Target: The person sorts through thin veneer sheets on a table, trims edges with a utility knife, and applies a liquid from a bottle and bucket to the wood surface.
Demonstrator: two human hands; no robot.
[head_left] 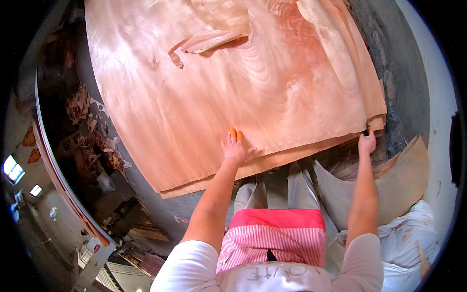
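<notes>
1. Head view, work piece: a large, thin, pinkish-tan wood veneer sheet (219, 107) with wavy grain lies in front of me, its near edge just beyond my legs. It fills most of the upper middle of the view.
2. Head view, left: my left hand (236, 154) is palm down on the veneer near its front edge. Fingers apart, thumb out to the right, nothing gripped. Two fingers wear orange finger covers (233, 133).
3. Head view, right: my right hand (368, 142) is at the sheet's near right corner, fingers closed around a small black tool with an orange part (368, 129). The tool meets the veneer edge; its tip is too small to make out.
4. Beneath the top piece: a similar tan lower sheet (377, 100) shows past the right side and along the front, edges not aligned.
5. Surface of the top sheet: a torn, curled veneer flap (211, 42) stands up toward the far side; reddish patches farther right.
6. Surroundings: brown veneer scraps (80, 104) lie in a heap on the left. At lower right, a pale, curved sheet (389, 194) is near crumpled white plastic sheeting (408, 233). I wear a red-and-white striped apron (277, 243).
</notes>
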